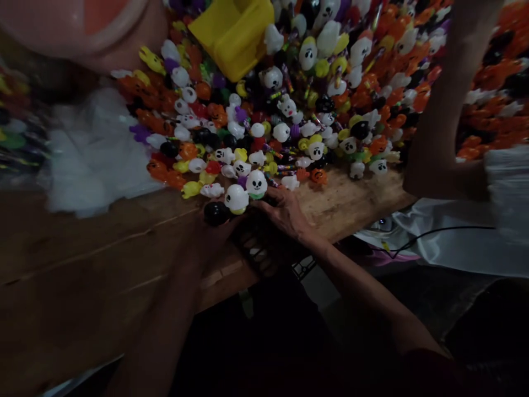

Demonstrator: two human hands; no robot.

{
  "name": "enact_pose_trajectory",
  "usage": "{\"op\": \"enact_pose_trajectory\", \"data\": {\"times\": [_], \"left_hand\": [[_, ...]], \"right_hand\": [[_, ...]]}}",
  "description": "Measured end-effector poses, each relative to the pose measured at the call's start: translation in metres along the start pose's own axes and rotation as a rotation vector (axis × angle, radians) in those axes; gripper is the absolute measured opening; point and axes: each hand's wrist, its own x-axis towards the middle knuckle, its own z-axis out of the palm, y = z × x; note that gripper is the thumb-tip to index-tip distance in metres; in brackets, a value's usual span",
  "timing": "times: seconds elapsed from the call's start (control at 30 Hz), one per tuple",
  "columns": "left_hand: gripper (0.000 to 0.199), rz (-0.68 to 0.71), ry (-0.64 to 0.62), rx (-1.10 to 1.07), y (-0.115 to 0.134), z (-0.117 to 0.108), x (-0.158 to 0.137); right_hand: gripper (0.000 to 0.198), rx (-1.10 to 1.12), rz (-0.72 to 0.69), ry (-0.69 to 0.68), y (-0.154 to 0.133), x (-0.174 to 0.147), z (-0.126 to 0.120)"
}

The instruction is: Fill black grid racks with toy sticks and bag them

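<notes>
At the table's front edge, my left hand [219,229] is closed, in deep shadow, around the lower parts of several small toys. A black round head [215,213], a white head with a yellow base [237,199] and a white skull head with a green collar [257,184] stand up in a row above it. My right hand [289,214] comes in from the right, its fingers bent against the skull-headed toy's lower part; the fingertips are partly hidden. Beneath both hands is a dark, slatted object [260,242], too dim to make out.
A large heap of Halloween toys [281,132] covers the back of the wooden table [82,264]. A yellow plastic container [235,38] lies in it. White plastic bags [95,149] and a pink tub [124,44] are left. Another person's arm [442,110] rests at right.
</notes>
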Motion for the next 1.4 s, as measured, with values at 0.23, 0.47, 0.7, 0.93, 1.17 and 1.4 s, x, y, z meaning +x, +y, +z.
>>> {"op": "enact_pose_trajectory", "data": {"times": [0.23,0.47,0.7,0.93,1.17,1.4], "left_hand": [[0.045,-0.024,0.004,-0.074,-0.004,0.004,0.0],[0.041,-0.026,-0.008,-0.051,0.0,0.002,0.001],[0.035,-0.018,-0.005,-0.078,0.004,0.0,0.001],[0.022,0.073,-0.014,-0.048,0.002,0.001,0.001],[0.01,0.184,0.014,-0.052,-0.008,0.012,0.005],[0.023,0.069,-0.007,-0.07,0.0,0.002,-0.004]], "right_hand": [[0.027,-0.246,-0.177,0.049,0.008,-0.01,0.002],[0.026,-0.336,-0.244,-0.081,0.006,-0.001,-0.002],[0.029,-0.36,-0.171,-0.052,0.005,-0.005,0.002],[0.028,-0.347,-0.164,0.001,0.01,-0.005,0.004],[0.024,-0.38,-0.191,0.092,0.003,-0.008,-0.001],[0.016,-0.452,-0.232,0.094,-0.012,-0.012,-0.008]]}}
